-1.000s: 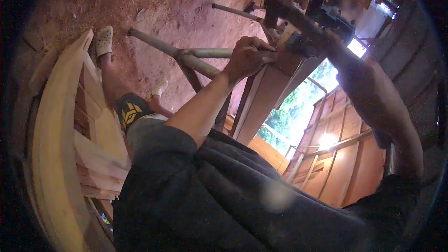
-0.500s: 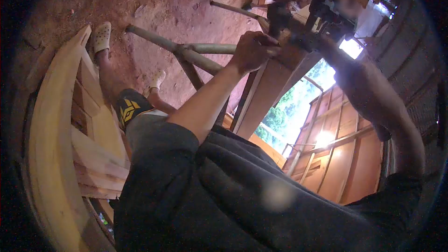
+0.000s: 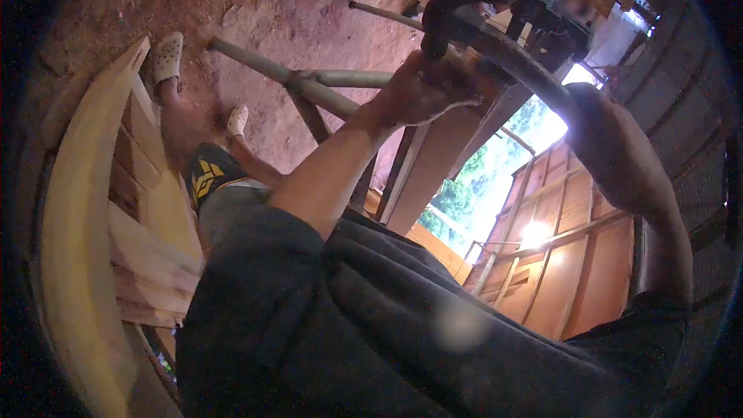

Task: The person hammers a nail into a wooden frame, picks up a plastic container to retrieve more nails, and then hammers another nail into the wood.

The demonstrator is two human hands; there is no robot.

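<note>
A dark curved tool [image 3: 464, 1] with a long round bar [image 3: 520, 62] lies across the upper middle, over a reddish-brown wooden board [image 3: 437, 161]. My right hand [image 3: 592, 112] is closed round the lower right end of the bar. Just below the tool's curved end, my left hand [image 3: 435, 87] has its fingers curled at the board's upper end. What these fingers hold is hidden in shadow.
A metal pipe frame [image 3: 309, 87] stands left of the board on the reddish ground [image 3: 302, 0]. A pale curved wooden piece [image 3: 77, 224] fills the far left. Wooden wall panels [image 3: 534, 240] show at the right, and a dark machine-like object [image 3: 553, 31] at the top.
The curved tool and bar now show clearly between my hands. My left hand has turned and moved slightly, and my right hand has shifted down along the right side.
</note>
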